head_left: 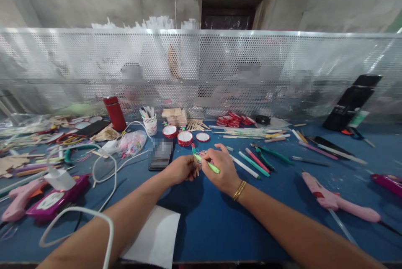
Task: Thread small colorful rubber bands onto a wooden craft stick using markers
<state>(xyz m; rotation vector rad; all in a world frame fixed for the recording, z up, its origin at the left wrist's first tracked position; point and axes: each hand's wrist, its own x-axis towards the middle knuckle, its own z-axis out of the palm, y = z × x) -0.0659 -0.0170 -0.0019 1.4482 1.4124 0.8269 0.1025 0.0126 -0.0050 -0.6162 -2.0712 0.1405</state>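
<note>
My right hand (222, 169) is closed round a light green marker (214, 167), its tip end pointing up and left toward my left hand. My left hand (184, 168) pinches a small, thin wooden stick (193, 148) whose upper end shows red and green. Marker tip and stick meet or nearly meet between the two hands; I cannot tell whether they touch. Behind the fingers lie small coloured rubber bands (201, 152), partly hidden. Just beyond are round red-rimmed pieces with white tops, one of them a red drum-like piece (185, 138).
A dark phone (160, 154) lies left of my hands. Loose markers (254, 163) and green-handled pliers (276, 154) lie to the right, then a pink glue gun (341, 202). White cable (115, 172) loops across the left. A red flask (114, 114) stands before a perforated metal screen (188, 72).
</note>
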